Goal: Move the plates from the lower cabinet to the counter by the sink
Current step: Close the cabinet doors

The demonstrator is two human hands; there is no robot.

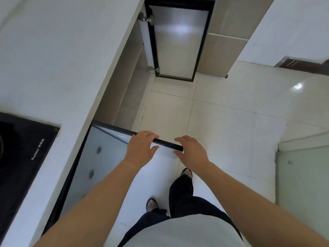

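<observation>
Along the top edge of the near cabinet door (110, 145), the left hand (140, 148) is gripping, fingers curling over and thumb pressing the near face. Just right of that grip, the right hand (192, 152) is hovering, fingers relaxed, at the door's free corner, holding nothing. Beyond the grip the lower cabinet (122, 90) is standing open under the counter (62, 59), with the plates out of sight.

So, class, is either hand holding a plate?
No: the left hand grips the top edge of the cabinet door; the right hand holds nothing.

Head camera looks steeply down, counter (53, 68) left, floor (231, 122) below.
</observation>
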